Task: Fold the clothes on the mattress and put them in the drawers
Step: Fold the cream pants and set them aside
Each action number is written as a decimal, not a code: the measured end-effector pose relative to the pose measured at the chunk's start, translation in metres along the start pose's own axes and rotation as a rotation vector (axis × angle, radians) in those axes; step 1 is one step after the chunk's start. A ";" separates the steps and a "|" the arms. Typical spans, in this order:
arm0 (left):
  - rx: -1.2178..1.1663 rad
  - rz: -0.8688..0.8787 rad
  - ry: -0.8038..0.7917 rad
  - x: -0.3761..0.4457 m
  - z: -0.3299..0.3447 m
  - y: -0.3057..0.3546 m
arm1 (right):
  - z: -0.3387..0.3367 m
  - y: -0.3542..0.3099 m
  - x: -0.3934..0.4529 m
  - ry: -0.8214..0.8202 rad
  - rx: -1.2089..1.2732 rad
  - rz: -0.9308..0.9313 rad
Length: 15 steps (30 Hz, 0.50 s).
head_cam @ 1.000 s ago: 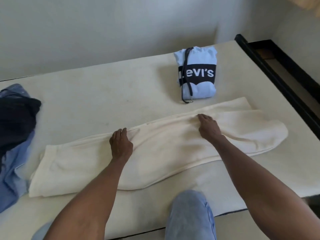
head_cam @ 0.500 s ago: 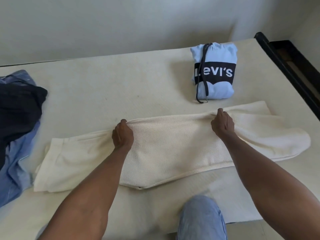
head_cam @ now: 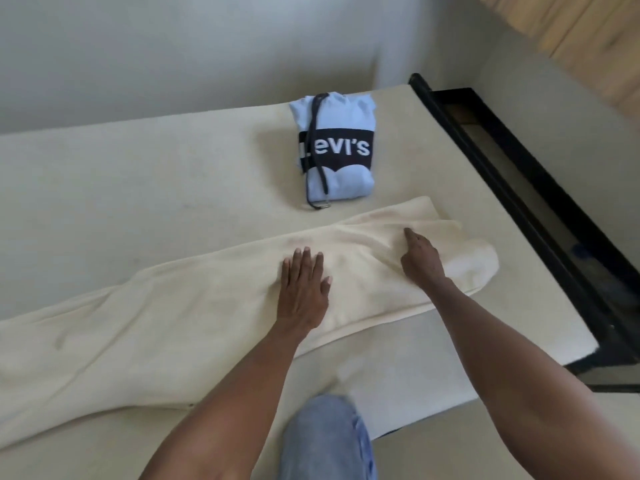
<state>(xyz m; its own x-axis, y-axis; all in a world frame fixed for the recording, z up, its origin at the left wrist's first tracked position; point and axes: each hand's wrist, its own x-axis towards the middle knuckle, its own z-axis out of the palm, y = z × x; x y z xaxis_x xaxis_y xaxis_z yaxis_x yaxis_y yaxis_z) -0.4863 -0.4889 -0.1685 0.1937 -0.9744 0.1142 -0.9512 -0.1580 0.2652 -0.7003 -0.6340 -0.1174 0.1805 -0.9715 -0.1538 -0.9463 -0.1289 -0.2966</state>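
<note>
A knee [head_cam: 325, 441] in light blue denim sat nearest, at the mattress's [head_cam: 138, 174] front edge. Just beyond it a long cream garment [head_cam: 156, 327] lay folded lengthwise across the mattress, running from the lower left up toward the right, its right end rounded and close to the mattress's right edge.

The left hand [head_cam: 304, 289] lay flat on the middle of the garment, palm down, fingers [head_cam: 306, 263] straight and together, grasping nothing. The right hand [head_cam: 420, 259] rested on the cloth nearer the right end; its forefinger pointed forward onto a ridge of fabric, while the other fingers were tucked beneath and hidden, so whether they pinched the cloth could not be told.

Farther back, apart from the garment, a pale blue hoodie [head_cam: 334, 147] lay folded into a neat packet with a black "Levi's" band facing up and a dark drawcord trailing down its left side onto the mattress.

To the right, a black frame [head_cam: 519, 188] ran along the mattress edge. A pale wall [head_cam: 173, 46] stood behind.
</note>
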 end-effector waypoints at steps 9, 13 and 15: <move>0.015 -0.137 -0.002 0.043 0.034 0.042 | -0.031 0.072 0.066 0.030 -0.209 0.063; 0.037 -0.126 0.088 0.036 0.037 0.042 | -0.043 0.069 0.082 0.439 -0.250 0.011; 0.028 -0.132 0.088 0.036 0.038 0.042 | -0.046 0.062 0.089 0.424 -0.236 0.068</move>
<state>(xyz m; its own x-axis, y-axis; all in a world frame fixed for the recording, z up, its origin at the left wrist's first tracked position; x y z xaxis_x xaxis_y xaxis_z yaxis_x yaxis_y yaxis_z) -0.5279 -0.5366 -0.1897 0.3361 -0.9275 0.1636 -0.9222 -0.2889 0.2569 -0.7555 -0.7378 -0.1061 0.0377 -0.9683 0.2470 -0.9959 -0.0567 -0.0704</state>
